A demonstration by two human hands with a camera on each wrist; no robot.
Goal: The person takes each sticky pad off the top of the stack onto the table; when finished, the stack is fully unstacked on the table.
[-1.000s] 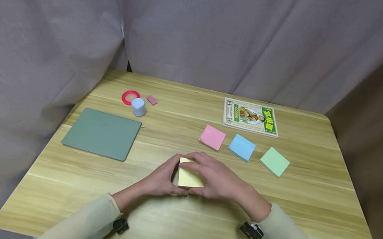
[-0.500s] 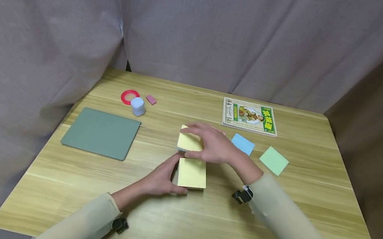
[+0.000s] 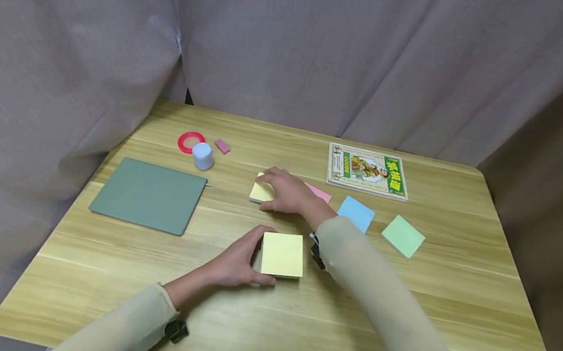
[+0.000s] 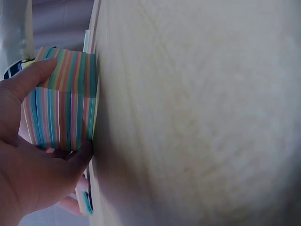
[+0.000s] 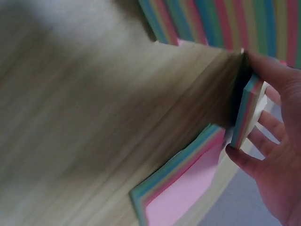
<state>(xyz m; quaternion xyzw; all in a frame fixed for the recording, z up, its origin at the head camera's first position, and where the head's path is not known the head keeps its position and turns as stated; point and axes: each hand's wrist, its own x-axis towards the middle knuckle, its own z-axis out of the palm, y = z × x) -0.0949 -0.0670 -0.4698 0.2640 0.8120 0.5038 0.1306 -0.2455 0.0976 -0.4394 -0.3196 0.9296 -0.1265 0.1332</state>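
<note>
Right hand (image 3: 285, 191): your fingers pinch a thin yellow-topped pad (image 3: 260, 191) by opposite edges, frame centre; whether it touches the table (image 3: 226, 331), you cannot tell.
Left hand (image 3: 238, 264): your thumb and fingers grip the thick striped stack (image 3: 282, 255), just below centre.
Stack risk: seams and uneven edges show; too hard a squeeze could shear its layers.
Thin-pad risk: an off-centre pinch could twist it.
Obstruction: pink pad (image 3: 319, 191), partly hidden behind your right hand; a low right sleeve (image 3: 367, 288) could nudge the blue pad (image 3: 356, 212).
Right of frame: green pad (image 3: 403, 236); illustrated book (image 3: 368, 171) above.
Left of frame: dark green notebook (image 3: 148, 195); red ring (image 3: 181, 144), pale tub (image 3: 203, 158), pink block (image 3: 222, 146) above.
</note>
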